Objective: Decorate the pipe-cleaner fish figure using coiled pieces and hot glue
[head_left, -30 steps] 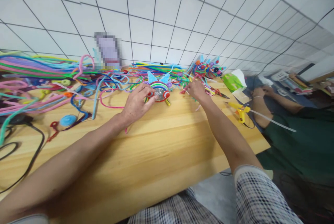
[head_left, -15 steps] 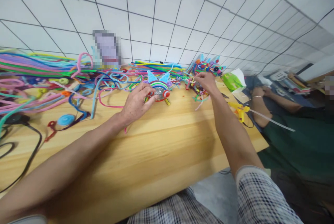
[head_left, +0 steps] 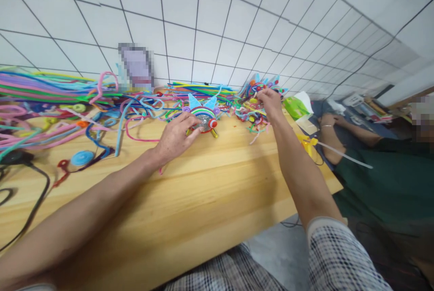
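My left hand (head_left: 179, 135) is closed on the left side of a pipe-cleaner figure (head_left: 204, 111) with blue pointed ears, rainbow arcs, a clear middle and a red-and-white round piece on its right. The fingers hide the figure's left part. Farther right, my right hand (head_left: 270, 101) is over a tangled heap of pipe-cleaner scraps (head_left: 252, 114), its thumb and fingers pinched together. Whatever lies between those fingertips is too small to make out. Just behind that hand stand similar finished-looking figures (head_left: 255, 86) with blue ears, partly covered by it.
Bundled pipe cleaners (head_left: 50, 87) fill the table's back left. Nearer lie a light-blue coil (head_left: 82, 158) and a black cable (head_left: 45, 191). A green packet (head_left: 297, 106) and a yellow glue gun (head_left: 308, 144) are at the right edge, beside a seated person's arm (head_left: 328, 139).
My right hand has risen slightly away from the scrap heap, showing more of it. The left hand keeps its hold on the figure. The whole view has shifted a little.
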Demonstrator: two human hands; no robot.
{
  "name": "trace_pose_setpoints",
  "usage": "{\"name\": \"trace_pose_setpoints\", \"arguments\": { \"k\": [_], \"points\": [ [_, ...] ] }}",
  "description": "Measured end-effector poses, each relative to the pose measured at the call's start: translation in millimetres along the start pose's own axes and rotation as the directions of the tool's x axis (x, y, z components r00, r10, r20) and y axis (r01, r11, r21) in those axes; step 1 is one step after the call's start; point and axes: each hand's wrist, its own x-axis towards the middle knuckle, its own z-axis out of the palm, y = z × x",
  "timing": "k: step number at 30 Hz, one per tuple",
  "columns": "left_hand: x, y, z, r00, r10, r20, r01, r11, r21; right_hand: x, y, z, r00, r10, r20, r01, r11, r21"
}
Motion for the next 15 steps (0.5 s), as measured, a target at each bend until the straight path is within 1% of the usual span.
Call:
{"name": "trace_pose_setpoints", "arguments": {
  "k": [2, 4, 6, 11, 13, 15],
  "points": [
    [1, 0, -0.5, 1.000, -0.004, 0.007, 0.004, 1.000, -0.009, 0, -3, -2, 1.000, 0.023, -0.007, -0.022, 0.995, 0.095],
    [1, 1, -0.9, 1.000, -0.014, 0.018, 0.014, 1.000, -0.019, -1, -6, -3, 0.999, 0.034, -0.010, -0.032, 0.988, 0.153],
    [2, 2, -1.2, 0.999, -0.020, 0.025, 0.021, 1.000, -0.021, -3, -9, -4, 1.000, 0.029, -0.006, -0.028, 0.984, 0.177],
    [1, 3, -2.0, 0.998, -0.016, 0.056, 0.016, 1.000, -0.006, -12, -21, -12, 0.998, -0.010, 0.056, 0.000, 0.985, 0.172],
    [1, 4, -2.3, 0.998, -0.010, 0.065, 0.010, 1.000, -0.011, -19, -26, -15, 0.997, -0.032, 0.068, 0.019, 0.981, 0.195],
    [3, 6, -2.8, 0.997, -0.013, 0.071, 0.015, 0.999, -0.032, -30, -33, -16, 0.994, -0.019, 0.107, -0.008, 0.969, 0.245]
  ]
}}
